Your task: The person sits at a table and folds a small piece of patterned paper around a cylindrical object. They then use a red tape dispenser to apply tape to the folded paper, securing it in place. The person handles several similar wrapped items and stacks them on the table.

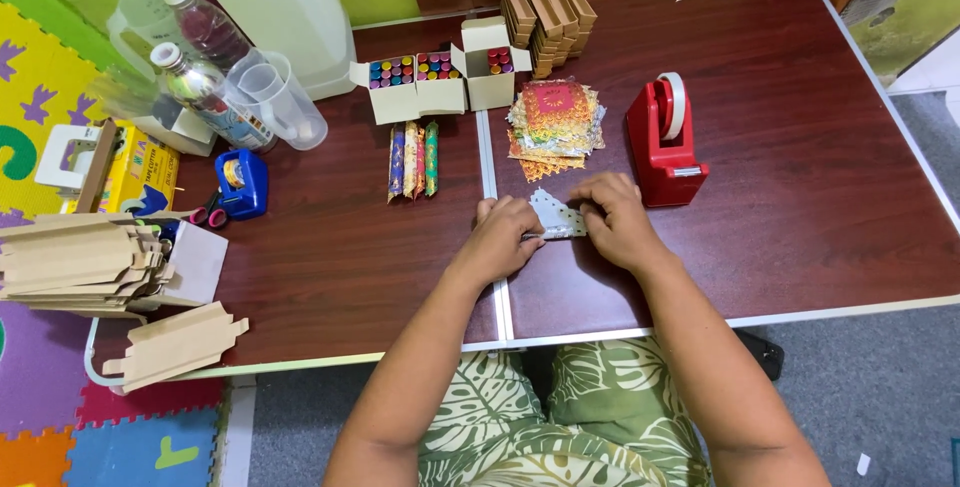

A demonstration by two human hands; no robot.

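Paper sheet [556,215], pale, dotted, flat | both hands pinching it: left [503,237], right [617,219] | glossy brown table [820,167]

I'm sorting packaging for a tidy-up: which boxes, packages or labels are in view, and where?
Three open cream cardboard boxes of coloured tubes: table's far side, centre.
Brown folded cartons: stacked behind them.
Yellow printed box: left edge.
Labelled clear plastic bottles: far left, lying tilted.
Flat tan carton blanks: piled front left.

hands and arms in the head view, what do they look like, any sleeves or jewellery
Both arms are bare from the frame edge down to the wrist, no sleeves showing. The left hand and right hand wear no gloves, and no watch, bracelet or ring is visible.
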